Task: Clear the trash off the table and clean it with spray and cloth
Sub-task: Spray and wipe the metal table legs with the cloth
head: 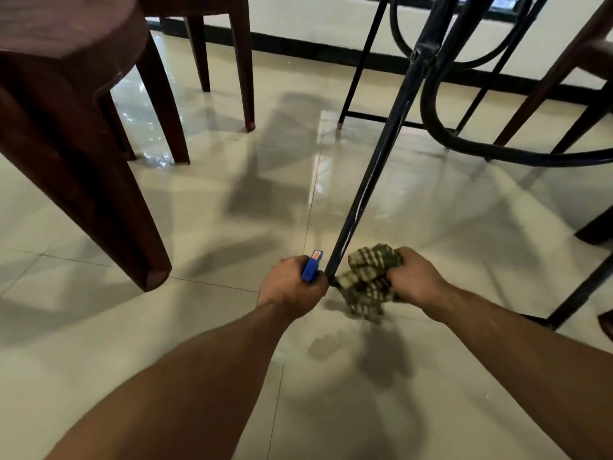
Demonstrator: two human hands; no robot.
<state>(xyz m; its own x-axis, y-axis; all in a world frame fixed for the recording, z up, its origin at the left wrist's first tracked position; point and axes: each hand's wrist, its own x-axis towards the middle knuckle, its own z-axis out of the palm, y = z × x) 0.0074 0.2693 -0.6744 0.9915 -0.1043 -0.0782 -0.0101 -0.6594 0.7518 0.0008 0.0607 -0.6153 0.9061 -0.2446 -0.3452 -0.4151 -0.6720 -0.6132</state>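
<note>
left hand wrapped tight round the blue spray bottle, right hand bunching the checked cloth just beside it, black table leg rising between the 2 grips. tabletop isn't in view so can't tell about trash, guessing wiping's underway. brown chair further off, left of the bottle grip

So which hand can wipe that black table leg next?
Probably the right hand: it grips the checked cloth, bunched right beside the black table leg near the floor. The left hand holds the blue spray bottle, so it cannot wipe.
</note>
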